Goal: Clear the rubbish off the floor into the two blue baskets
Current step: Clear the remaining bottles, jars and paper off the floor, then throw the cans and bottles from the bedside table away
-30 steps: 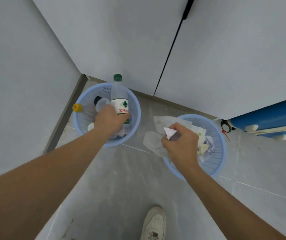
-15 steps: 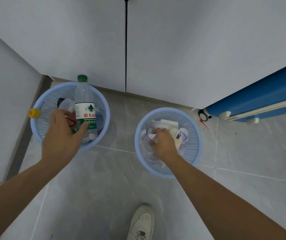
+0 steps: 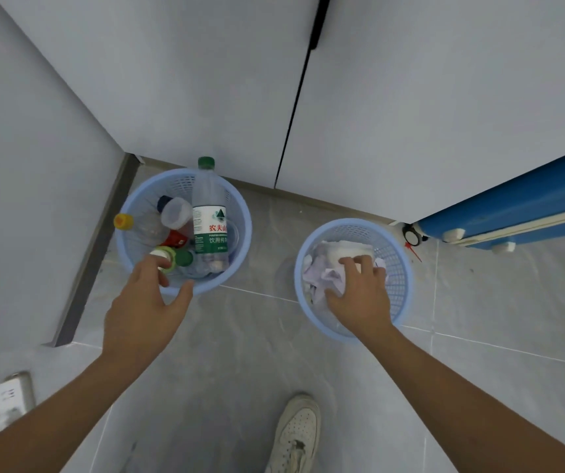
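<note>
Two light blue baskets stand on the grey tiled floor by the wall. The left basket (image 3: 240,213) holds several plastic bottles; a clear water bottle (image 3: 210,216) with a green cap and green label stands upright in it. My left hand (image 3: 144,308) hovers over that basket's near rim, fingers relaxed, holding nothing. The right basket (image 3: 407,268) contains crumpled white paper (image 3: 322,271). My right hand (image 3: 359,291) is inside it, fingers spread and resting on the paper.
A blue case (image 3: 513,206) with a small black wheel lies against the wall at the right. My white shoe (image 3: 298,431) is at the bottom centre. A white power strip (image 3: 11,394) sits at the bottom left. Grey walls meet in a corner behind the left basket.
My left hand let go of the water bottle, which now stands in the left basket, and drew back. My right hand carried the paper into the right basket and now rests on it.
</note>
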`<state>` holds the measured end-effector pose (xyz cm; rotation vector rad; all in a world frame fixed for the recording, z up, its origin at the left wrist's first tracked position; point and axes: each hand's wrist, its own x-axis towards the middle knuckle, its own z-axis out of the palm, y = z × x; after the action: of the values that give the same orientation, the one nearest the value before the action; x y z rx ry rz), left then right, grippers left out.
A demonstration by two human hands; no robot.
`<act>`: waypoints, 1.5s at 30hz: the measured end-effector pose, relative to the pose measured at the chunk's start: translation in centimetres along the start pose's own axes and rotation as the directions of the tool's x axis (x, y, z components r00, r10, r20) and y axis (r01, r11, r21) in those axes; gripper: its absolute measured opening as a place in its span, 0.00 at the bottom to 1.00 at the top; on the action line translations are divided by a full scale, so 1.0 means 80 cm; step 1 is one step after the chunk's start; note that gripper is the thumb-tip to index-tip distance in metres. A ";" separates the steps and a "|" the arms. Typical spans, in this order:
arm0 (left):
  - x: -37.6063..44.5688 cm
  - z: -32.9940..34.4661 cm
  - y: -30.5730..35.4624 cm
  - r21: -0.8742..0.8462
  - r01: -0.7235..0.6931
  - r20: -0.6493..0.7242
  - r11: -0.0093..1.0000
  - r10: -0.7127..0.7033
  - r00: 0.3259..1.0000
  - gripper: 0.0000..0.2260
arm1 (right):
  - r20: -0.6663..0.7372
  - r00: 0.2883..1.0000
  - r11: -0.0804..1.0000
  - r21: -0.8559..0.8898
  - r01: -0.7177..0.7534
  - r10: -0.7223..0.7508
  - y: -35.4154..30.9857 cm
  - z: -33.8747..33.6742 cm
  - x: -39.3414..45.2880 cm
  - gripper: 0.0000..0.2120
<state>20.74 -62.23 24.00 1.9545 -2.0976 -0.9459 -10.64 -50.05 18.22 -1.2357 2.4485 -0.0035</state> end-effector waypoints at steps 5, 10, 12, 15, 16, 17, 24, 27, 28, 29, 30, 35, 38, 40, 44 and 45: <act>-0.017 -0.063 0.030 0.008 -0.015 0.144 1.000 0.013 0.989 0.13 | -0.001 0.993 0.985 0.125 0.115 -0.116 -0.058 -0.081 -0.049 0.15; -0.068 -0.183 0.084 -0.036 -0.095 0.166 0.995 0.099 0.981 0.14 | 0.007 0.970 0.940 0.249 0.232 -0.242 -0.158 -0.191 -0.125 0.16; -0.100 -0.240 0.106 -0.012 -0.129 0.170 0.992 0.129 0.977 0.16 | 0.023 0.959 0.925 0.270 0.267 -0.283 -0.199 -0.247 -0.162 0.17; -0.159 -0.330 0.134 0.028 -0.143 0.152 0.989 0.137 0.979 0.20 | 0.018 0.931 0.897 0.272 0.347 -0.366 -0.259 -0.332 -0.220 0.19; -0.178 -0.365 0.145 0.043 -0.137 0.146 0.990 0.130 0.981 0.22 | 0.007 0.915 0.880 0.276 0.386 -0.404 -0.279 -0.365 -0.237 0.19; -0.195 -0.401 0.155 0.057 -0.130 0.131 0.990 0.122 0.984 0.24 | 0.009 0.902 0.867 0.278 0.413 -0.432 -0.300 -0.398 -0.254 0.18; -0.361 -0.646 0.193 0.051 -0.040 -0.130 0.998 0.046 0.991 0.26 | -0.014 0.719 0.687 0.281 0.670 -0.695 -0.426 -0.606 -0.406 0.23; -0.462 -0.736 0.194 0.046 0.033 -0.258 0.998 -0.020 0.966 0.26 | 0.012 0.557 0.545 0.222 0.809 -0.831 -0.475 -0.674 -0.494 0.25; -0.488 -0.757 0.193 0.063 0.051 -0.292 0.997 -0.030 0.956 0.26 | 0.028 0.499 0.494 0.201 0.846 -0.866 -0.484 -0.687 -0.515 0.25; -0.513 -0.776 0.190 0.082 0.074 -0.321 0.994 -0.044 0.946 0.26 | 0.054 0.452 0.454 0.185 0.872 -0.890 -0.493 -0.698 -0.535 0.24; -0.550 -0.799 0.181 0.083 0.117 -0.377 0.990 -0.077 0.923 0.26 | 0.078 0.385 0.393 0.162 0.905 -0.919 -0.508 -0.710 -0.561 0.24; -0.696 -0.852 0.109 0.001 0.325 -0.532 0.946 -0.275 0.801 0.23 | 0.205 0.133 0.160 0.123 0.979 -0.970 -0.588 -0.715 -0.661 0.21; -0.742 -0.860 0.045 -0.039 0.421 -0.523 0.906 -0.377 0.764 0.25 | 0.276 0.078 0.121 0.140 0.983 -0.958 -0.643 -0.681 -0.700 0.20; -0.759 -0.862 -0.003 -0.058 0.460 -0.494 0.886 -0.426 0.758 0.26 | 0.304 0.075 0.123 0.140 0.983 -0.950 -0.679 -0.654 -0.724 0.19; -0.752 -0.870 -0.114 -0.104 0.516 -0.449 0.850 -0.503 0.739 0.27 | 0.334 0.102 0.153 0.129 0.980 -0.937 -0.753 -0.590 -0.750 0.17; -0.743 -0.871 -0.140 -0.113 0.527 -0.434 0.843 -0.519 0.736 0.27 | 0.346 0.110 0.160 0.121 0.980 -0.932 -0.772 -0.573 -0.749 0.17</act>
<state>73.77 -31.08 92.81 2.5344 -1.3223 -0.4482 52.93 -49.31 92.10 -2.4428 0.8911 0.0227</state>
